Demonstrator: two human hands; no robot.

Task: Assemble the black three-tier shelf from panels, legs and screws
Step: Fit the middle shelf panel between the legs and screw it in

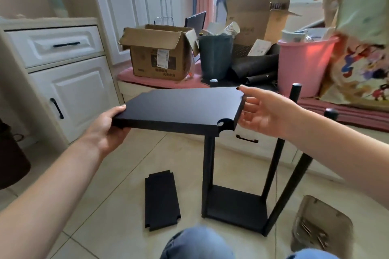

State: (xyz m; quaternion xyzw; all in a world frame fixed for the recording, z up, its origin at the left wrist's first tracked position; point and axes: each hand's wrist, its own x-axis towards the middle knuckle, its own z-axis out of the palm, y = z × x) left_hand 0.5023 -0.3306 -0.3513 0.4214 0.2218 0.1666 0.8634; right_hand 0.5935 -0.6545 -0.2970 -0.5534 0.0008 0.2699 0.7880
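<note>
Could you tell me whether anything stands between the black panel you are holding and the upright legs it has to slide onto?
Nothing visible does. The panel, gripped by the left hand and touched by the right hand, hangs over the legs; only open air separates it from the bottom shelf. The spare panel lies aside on the floor.

Cardboard box (160,57) beside pink bucket (303,65).
</note>
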